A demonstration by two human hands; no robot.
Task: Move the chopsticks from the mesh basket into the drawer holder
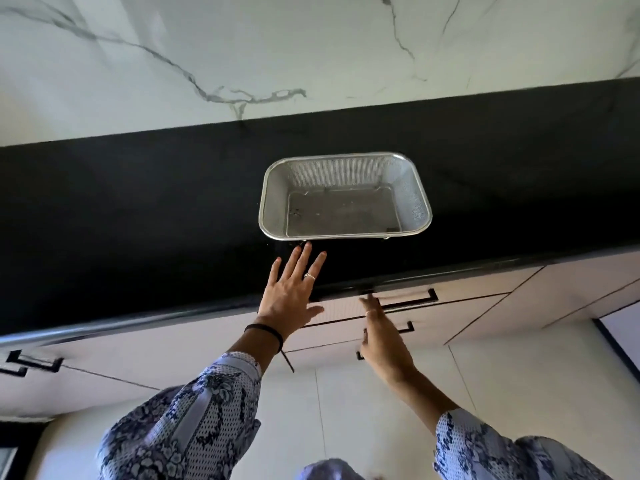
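Both my hands reach toward a black counter where a mesh basket sits.

The mesh basket (345, 197) stands on the black counter (138, 209) at about one o'clock from my left hand (290, 295); I see no chopsticks in it or anywhere else in view. My left hand hovers over the counter's front edge, fingers spread and holding nothing, tips just short of the basket's near rim, a ring on one finger and a dark band on the wrist. My right hand (382, 336), at four o'clock from the left, has straight, empty fingers pointing at the black drawer handle (408, 301) below the counter edge; I cannot tell whether they touch it. Patterned sleeves (194, 417) cover both forearms.
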